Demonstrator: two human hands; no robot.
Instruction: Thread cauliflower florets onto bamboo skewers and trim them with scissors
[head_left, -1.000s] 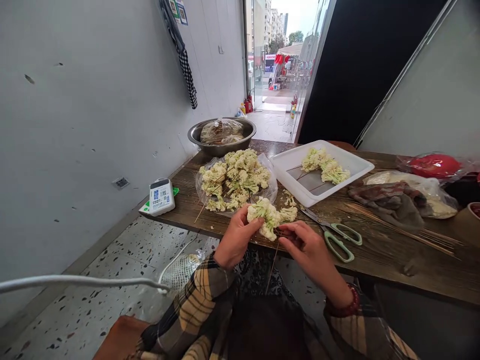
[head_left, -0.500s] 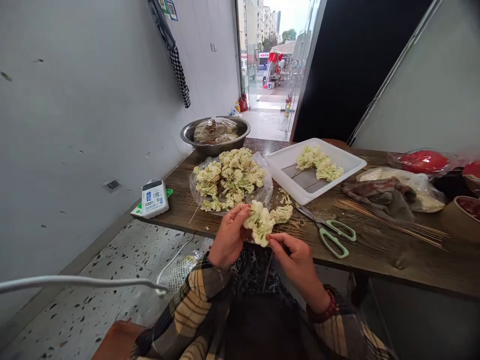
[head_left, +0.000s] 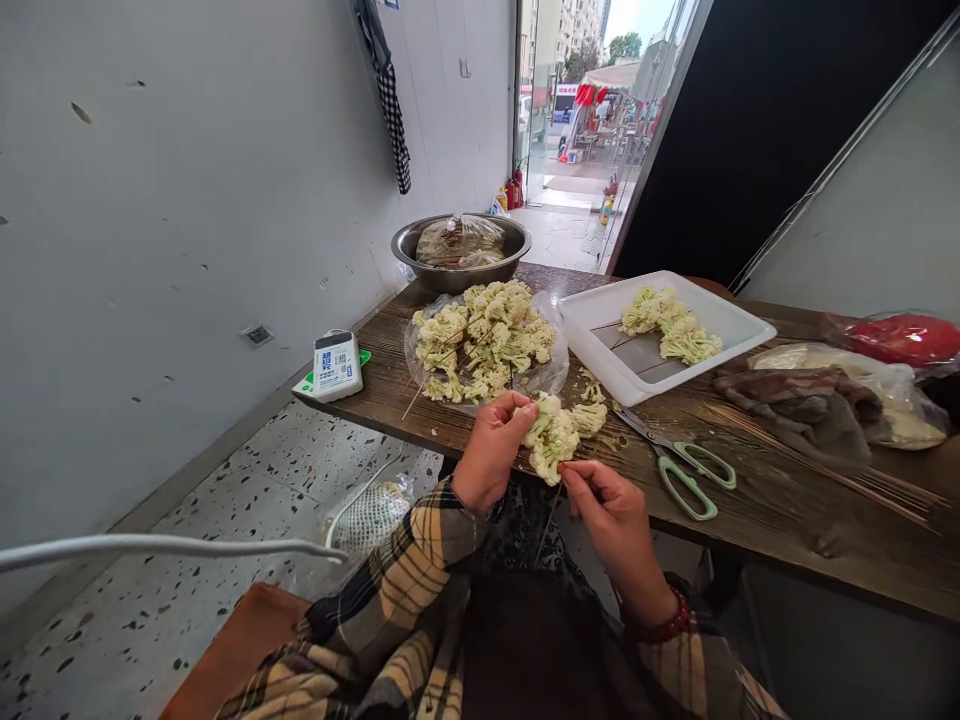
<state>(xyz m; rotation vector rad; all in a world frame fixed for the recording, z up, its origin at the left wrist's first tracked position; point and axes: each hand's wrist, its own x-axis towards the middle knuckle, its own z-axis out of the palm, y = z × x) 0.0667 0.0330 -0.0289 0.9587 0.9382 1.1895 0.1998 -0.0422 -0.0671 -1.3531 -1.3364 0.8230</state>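
Over the near table edge, my left hand (head_left: 496, 450) is closed with thumb and fingertips pinching the left side of a cauliflower piece (head_left: 553, 440). My right hand (head_left: 611, 515) is closed at the lower end of that piece, pinching a thin wooden skewer (head_left: 550, 518) that slants down below the fingers. How far the stick runs inside the cauliflower is hidden. Just behind lies a loose floret (head_left: 590, 418). A heap of cauliflower florets (head_left: 499, 325) rests on a clear plastic bag beyond my left hand, with a few sticks among them.
Green-handled scissors (head_left: 694, 470) lie right of my hands, beside a bundle of bare skewers (head_left: 862, 485) and a dark cloth (head_left: 806, 405). A white tray (head_left: 607, 375) holds skewered cauliflower. At the back stands a metal basin (head_left: 405, 245); a white boxed device (head_left: 336, 365) sits at the left corner.
The whole view has shifted, so things appear further right. Both hands remain on the cauliflower piece; my left fingertips now pinch closer together at its upper left side.
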